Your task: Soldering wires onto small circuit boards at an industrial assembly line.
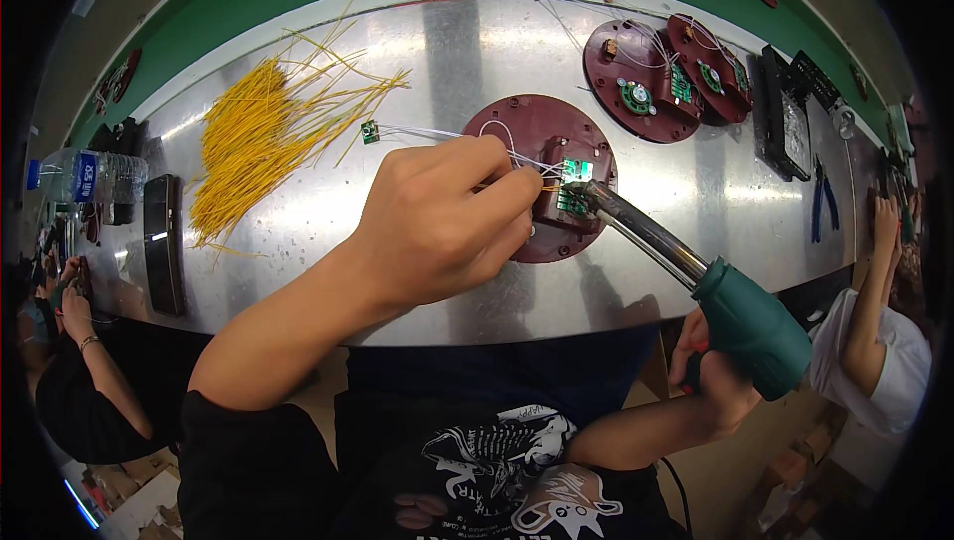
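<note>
My left hand (427, 217) is closed in a pinch over a round dark-red plastic disc (522, 115), its fingertips on a thin wire (550, 185) beside a small green circuit board (574, 204). That board sits on a raised part of the disc. My right hand (723, 389) grips a soldering iron (750, 326) with a green handle, and the dark tip touches or nearly touches the board. White wires run left from the disc to a tiny green board (370, 132). My left fingers hide part of the disc.
Loose yellow wires (248, 143) lie in a heap at left, near a phone (163, 242) and a water bottle (94, 177). Two more dark-red discs (628, 53) (701, 43), a black case (780, 113) and blue-handled pliers (821, 204) are at right. People work at both sides.
</note>
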A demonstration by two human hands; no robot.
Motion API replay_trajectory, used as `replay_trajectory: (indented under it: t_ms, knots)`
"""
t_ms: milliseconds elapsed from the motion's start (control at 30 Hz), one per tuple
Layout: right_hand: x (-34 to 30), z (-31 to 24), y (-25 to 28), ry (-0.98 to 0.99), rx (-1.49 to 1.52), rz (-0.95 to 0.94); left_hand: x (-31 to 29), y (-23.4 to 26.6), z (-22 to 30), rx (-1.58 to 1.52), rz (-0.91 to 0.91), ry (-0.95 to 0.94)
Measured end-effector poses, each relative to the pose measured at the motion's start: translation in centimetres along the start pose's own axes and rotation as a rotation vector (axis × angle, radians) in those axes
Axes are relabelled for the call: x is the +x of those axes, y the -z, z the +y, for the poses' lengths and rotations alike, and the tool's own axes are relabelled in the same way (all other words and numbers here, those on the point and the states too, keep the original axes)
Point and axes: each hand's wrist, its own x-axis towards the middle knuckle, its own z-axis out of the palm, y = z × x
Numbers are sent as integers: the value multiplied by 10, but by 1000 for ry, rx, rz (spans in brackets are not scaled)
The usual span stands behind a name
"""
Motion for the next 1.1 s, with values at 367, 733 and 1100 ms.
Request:
replay_trajectory:
  t_ms: [367, 733, 1100]
  knots:
    - [2, 0, 4, 54, -5, -54, 0, 0, 1, 10, 3, 1]
    - [0, -1, 5, 38, -56, -73, 0, 0, 0, 17, 20, -13]
    - [1, -2, 6, 30, -56, -98, 1, 4, 1, 1, -15, -6]
